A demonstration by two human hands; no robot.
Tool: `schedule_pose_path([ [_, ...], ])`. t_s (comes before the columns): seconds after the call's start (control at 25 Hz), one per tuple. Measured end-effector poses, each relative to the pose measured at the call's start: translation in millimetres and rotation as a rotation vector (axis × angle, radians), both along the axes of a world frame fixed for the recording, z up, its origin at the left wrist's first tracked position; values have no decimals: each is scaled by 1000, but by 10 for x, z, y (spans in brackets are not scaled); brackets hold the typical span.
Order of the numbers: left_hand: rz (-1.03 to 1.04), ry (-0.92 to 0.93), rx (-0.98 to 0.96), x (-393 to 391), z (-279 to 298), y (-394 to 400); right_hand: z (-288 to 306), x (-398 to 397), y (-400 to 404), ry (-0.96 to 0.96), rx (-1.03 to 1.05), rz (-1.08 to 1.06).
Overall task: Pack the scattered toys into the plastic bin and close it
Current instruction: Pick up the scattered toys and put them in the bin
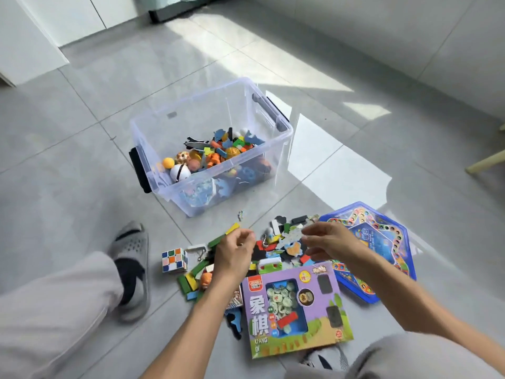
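Note:
The clear plastic bin (pixel 164 119) stands open on the floor tiles, partly filled with balls, blocks and puzzle pieces, with black latches at both ends. In front of it lies a pile of scattered toys (pixel 276 250): wooden blocks, foam puzzle pieces, small figures. My left hand (pixel 235 255) hovers over the pile's left side with its fingers curled, beside a green and yellow block (pixel 232 229); I cannot see whether it holds anything. My right hand (pixel 332 242) is over the pile's right side, its fingertips pinching a pale puzzle piece (pixel 292 234).
A colour cube (pixel 174 259) sits left of the pile. A purple chess box (pixel 289 310) lies nearest me, and a blue hexagonal game board (pixel 382 242) at right. My slippered foot (pixel 131 263) and knees flank the toys. A wooden leg (pixel 486 160) juts in at right.

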State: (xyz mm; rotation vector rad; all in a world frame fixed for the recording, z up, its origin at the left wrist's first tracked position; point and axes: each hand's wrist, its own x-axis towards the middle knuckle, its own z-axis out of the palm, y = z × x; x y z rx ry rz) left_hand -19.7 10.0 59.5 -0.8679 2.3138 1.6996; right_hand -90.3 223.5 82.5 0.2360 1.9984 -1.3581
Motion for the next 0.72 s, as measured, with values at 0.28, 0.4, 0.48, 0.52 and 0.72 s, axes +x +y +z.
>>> schedule_pose_path([
  [0.28, 78, -119, -419, 59, -684, -577, -920, 120, -475, 92, 215, 296],
  [0.4, 44, -356, -732, 297, -1052, -1082, -1218, 272, -824, 196, 283, 489],
  [0.48, 34, -387, -755, 394, -1258, -1330, -1330, 292, -987, 418, 365, 546],
  [0.52, 31, -338, -758, 424, -1360, -1404, -1371, 308, -1075, 551, 382, 572],
  [0.72, 161, -355, -593, 337, -1581, -1601, -1716, 762, -1646, 784, 504, 1221],
])
